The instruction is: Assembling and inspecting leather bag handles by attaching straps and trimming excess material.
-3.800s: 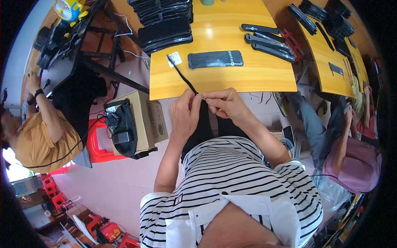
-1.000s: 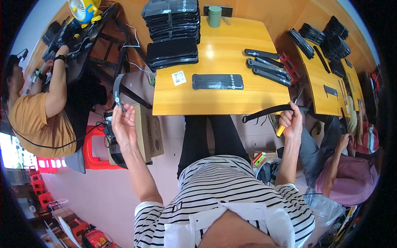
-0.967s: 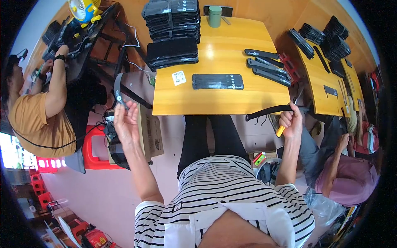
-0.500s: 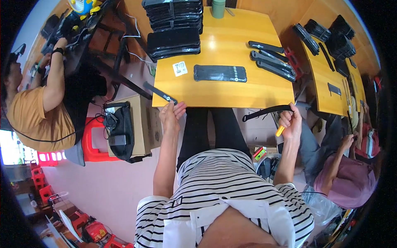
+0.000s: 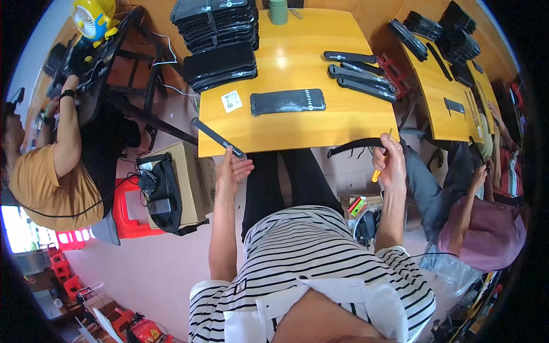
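Note:
At the table's near left corner, my left hand (image 5: 230, 174) pinches the end of a flat black strap (image 5: 213, 136) between thumb and finger, its other fingers loosely apart. The strap slants up and left across the corner. My right hand (image 5: 390, 163), by the near right corner, is closed round a slim tool with a yellow handle (image 5: 376, 175); the tool's exact kind is unclear. A curved black strap (image 5: 354, 146) runs leftward from the same hand, below the table edge, with thin dark strands hanging under it. Between the hands lies a neat row of overlapped black straps (image 5: 287, 102).
Tall stacks of black straps (image 5: 220, 66) stand at the table's far left, beside a white label (image 5: 231, 101). Loose straps (image 5: 361, 80) lie at the right, and a green canister (image 5: 278, 11) at the back. A cardboard box (image 5: 191, 177) is left; co-workers sit on both sides.
The view has shifted, so the table sits further left in the picture. My right hand has turned and risen slightly beside the table corner. Both hands keep hold of their straps.

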`<state>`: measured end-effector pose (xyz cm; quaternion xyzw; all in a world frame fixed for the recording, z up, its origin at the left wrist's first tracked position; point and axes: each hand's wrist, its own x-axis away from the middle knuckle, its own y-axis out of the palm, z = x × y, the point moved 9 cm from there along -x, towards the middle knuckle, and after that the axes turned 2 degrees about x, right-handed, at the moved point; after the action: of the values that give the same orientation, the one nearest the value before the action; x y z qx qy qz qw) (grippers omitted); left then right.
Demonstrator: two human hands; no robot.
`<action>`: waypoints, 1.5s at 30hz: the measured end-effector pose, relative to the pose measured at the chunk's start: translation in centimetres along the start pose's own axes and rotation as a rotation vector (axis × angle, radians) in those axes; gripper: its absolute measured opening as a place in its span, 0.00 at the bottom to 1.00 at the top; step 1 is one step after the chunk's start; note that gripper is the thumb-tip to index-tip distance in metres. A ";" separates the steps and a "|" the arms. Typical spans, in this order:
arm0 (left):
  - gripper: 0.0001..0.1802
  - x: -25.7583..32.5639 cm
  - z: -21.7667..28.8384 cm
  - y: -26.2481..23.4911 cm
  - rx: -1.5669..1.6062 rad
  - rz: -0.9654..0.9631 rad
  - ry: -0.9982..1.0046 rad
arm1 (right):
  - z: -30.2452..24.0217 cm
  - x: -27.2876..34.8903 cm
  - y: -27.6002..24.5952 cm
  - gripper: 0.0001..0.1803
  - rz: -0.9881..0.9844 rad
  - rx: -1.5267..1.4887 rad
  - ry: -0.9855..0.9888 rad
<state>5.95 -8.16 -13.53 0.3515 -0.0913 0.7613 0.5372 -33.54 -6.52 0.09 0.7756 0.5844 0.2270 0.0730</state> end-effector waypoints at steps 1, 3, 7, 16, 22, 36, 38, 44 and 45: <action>0.26 0.2 -0.2 -0.3 -0.056 0.003 -0.024 | -0.3 0.1 0.5 0.12 -0.062 0.108 -0.039; 0.27 0.8 -0.8 -0.8 -0.115 0.006 -0.053 | -1.1 0.7 1.7 0.13 -0.076 0.317 -0.103; 0.29 2.3 0.3 -1.3 -0.326 0.117 0.083 | -2.3 1.2 4.3 0.07 -0.128 0.597 -0.222; 0.25 11.2 -3.1 14.5 0.149 -0.834 -0.270 | -2.3 6.1 13.4 0.06 -0.609 0.892 -0.470; 0.15 8.2 -1.0 12.1 0.369 -0.596 -0.074 | 0.1 4.6 10.5 0.06 -0.464 0.988 -0.301; 0.14 6.3 1.9 8.1 -0.060 -0.507 0.039 | 2.2 0.3 6.5 0.14 -0.233 0.817 -0.107; 0.13 6.1 2.5 8.8 -0.166 -0.555 0.035 | 3.5 -0.9 5.2 0.13 -0.225 0.818 -0.087; 0.11 6.1 3.0 9.1 -0.307 -0.576 0.029 | 3.7 -1.7 4.7 0.10 -0.220 0.728 -0.161; 0.12 6.0 3.0 9.0 -0.340 -0.580 0.046 | 3.8 -1.8 4.5 0.09 -0.219 0.682 -0.156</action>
<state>-1.75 -8.83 -5.35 0.2508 -0.1010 0.5582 0.7844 -28.37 -8.95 -2.04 0.7033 0.6986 -0.0497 -0.1217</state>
